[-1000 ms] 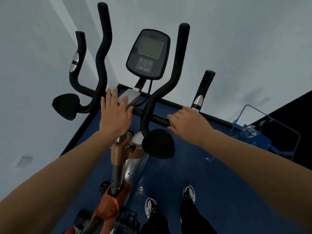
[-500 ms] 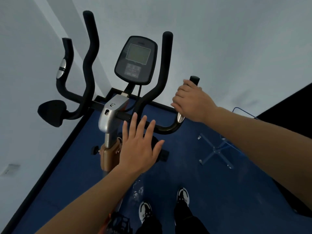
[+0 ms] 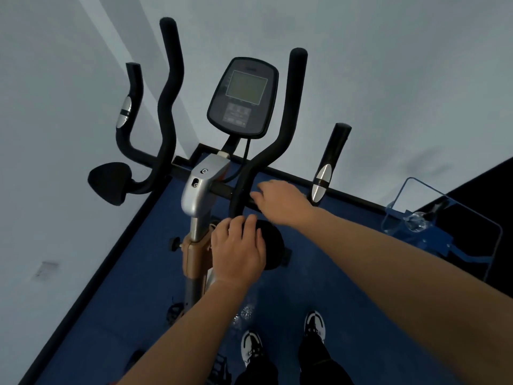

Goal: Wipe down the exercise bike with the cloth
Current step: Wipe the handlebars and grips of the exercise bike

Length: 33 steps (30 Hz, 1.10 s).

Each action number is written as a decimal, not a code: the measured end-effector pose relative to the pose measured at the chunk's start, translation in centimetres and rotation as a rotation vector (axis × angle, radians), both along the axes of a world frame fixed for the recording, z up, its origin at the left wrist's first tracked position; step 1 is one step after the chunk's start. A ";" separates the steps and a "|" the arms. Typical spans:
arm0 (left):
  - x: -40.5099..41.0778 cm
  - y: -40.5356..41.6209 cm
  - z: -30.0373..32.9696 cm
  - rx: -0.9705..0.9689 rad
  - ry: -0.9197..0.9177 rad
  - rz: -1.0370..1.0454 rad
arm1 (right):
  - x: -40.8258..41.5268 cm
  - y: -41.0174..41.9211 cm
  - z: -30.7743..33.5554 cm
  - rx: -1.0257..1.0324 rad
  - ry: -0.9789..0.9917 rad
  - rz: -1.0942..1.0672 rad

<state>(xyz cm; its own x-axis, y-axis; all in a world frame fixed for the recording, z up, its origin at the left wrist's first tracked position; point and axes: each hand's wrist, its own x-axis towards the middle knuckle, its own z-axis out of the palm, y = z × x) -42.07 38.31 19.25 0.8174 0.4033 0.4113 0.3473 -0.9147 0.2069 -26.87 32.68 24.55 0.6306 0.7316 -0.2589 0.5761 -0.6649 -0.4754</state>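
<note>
The exercise bike stands in a room corner, with its grey console (image 3: pixel 243 97) up top, black curved handlebars (image 3: pixel 288 120) and a silver stem (image 3: pixel 200 187) over a bronze post (image 3: pixel 194 259). My left hand (image 3: pixel 238 251) lies on the round black arm pad (image 3: pixel 273 245), fingers curled over its upper edge. My right hand (image 3: pixel 280 201) is on the black crossbar (image 3: pixel 222 190) beside the right inner handlebar, blurred, fingers bent downward. No cloth shows in either hand or anywhere in view.
White walls close in behind and to the left of the bike. A blue frame with a clear panel (image 3: pixel 444 232) and a plastic bottle (image 3: pixel 416 222) stand at the right. My shoes (image 3: pixel 251 347) are on the blue floor below.
My right hand left the right outer grip and came down to the crossbar. My left hand moved up onto the black pad and its spread fingers curled.
</note>
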 end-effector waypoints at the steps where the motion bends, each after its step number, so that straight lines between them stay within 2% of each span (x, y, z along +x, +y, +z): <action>1: 0.1 0.0 -0.1 0.007 -0.008 0.009 | 0.2 0.6 0.1 0.004 0.071 -0.031; 4: 0.1 0.0 -0.2 0.011 0.006 0.014 | 0.8 1.5 0.6 0.029 0.252 -0.089; 6: 0.2 0.1 -0.4 -0.006 0.014 0.006 | 0.7 1.2 0.8 0.017 0.227 -0.024; 12: 0.2 0.4 -0.7 -0.023 0.007 -0.034 | 0.1 -2.5 0.8 -0.230 -0.203 0.366; 16: 0.4 0.3 -0.9 -0.013 -0.016 -0.033 | 3.0 -7.4 1.6 -0.210 -0.635 0.678; 19: 0.4 0.3 -0.8 -0.031 -0.024 -0.021 | 5.5 -9.9 2.8 -0.234 -0.753 0.818; 23: 0.4 0.3 -1.0 -0.029 -0.038 -0.013 | 10.4 -11.3 5.1 -0.147 -0.867 0.707; 26: 0.5 0.4 -1.0 -0.026 -0.045 -0.016 | 12.0 -11.1 5.5 -0.095 -0.924 0.737; 29: 0.5 0.4 -1.1 -0.028 -0.053 -0.018 | 11.7 -10.2 5.1 -0.063 -1.039 0.559; 33: 0.5 0.4 -1.1 -0.027 -0.059 -0.020 | 11.0 -8.9 4.2 0.006 -1.059 0.344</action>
<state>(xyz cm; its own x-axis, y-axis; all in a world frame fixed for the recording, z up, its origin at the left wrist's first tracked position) -41.59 38.69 18.14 0.8000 0.3988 0.4483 0.3158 -0.9151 0.2506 -15.92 23.76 28.74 0.2941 0.9094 0.2941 0.8460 -0.3909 0.3627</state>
